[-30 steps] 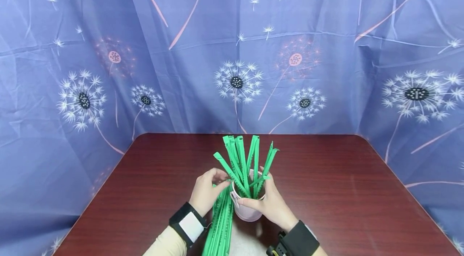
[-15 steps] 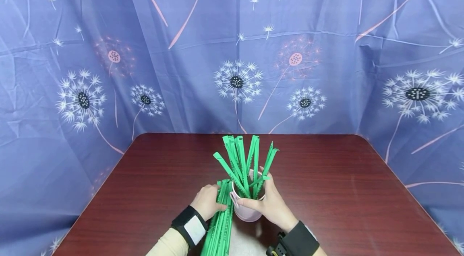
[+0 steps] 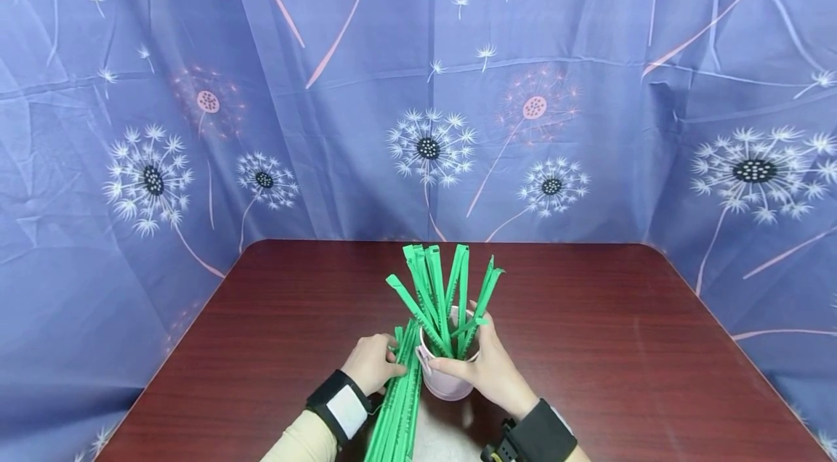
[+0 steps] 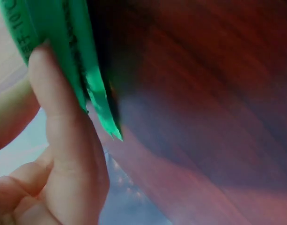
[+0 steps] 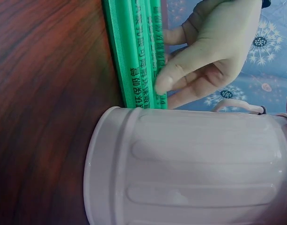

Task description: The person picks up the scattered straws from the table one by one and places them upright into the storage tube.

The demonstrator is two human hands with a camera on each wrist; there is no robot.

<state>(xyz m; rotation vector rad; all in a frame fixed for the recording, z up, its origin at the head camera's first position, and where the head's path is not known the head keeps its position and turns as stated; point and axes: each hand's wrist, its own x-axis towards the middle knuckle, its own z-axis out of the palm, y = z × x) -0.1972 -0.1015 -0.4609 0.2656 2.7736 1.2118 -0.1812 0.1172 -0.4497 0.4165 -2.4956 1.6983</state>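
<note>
A small pale pink bucket (image 3: 446, 383) stands on the table with several green paper-wrapped straws (image 3: 434, 280) fanning out of its top. My right hand (image 3: 495, 369) holds it round the right side, thumb across the front. To its left lies a pile of more wrapped straws (image 3: 394, 418), printed with dark characters. My left hand (image 3: 371, 365) pinches straws at the pile's left edge, near the far ends. The right wrist view shows the bucket's ribbed wall (image 5: 199, 154) and the left thumb over the straws. In the left wrist view, fingers (image 4: 63, 103) lie against the straws (image 4: 54, 28).
The dark red wooden table (image 3: 588, 324) reaches back to a blue curtain (image 3: 353, 157) with dandelion prints. Black bands with attached devices are on both wrists. A loop handle (image 5: 239, 105) sits on the bucket's side.
My left hand has come down and toward me from the straws' far ends to the pile's left edge. The far ends of the pile have shifted slightly. The right hand and bucket stay put.
</note>
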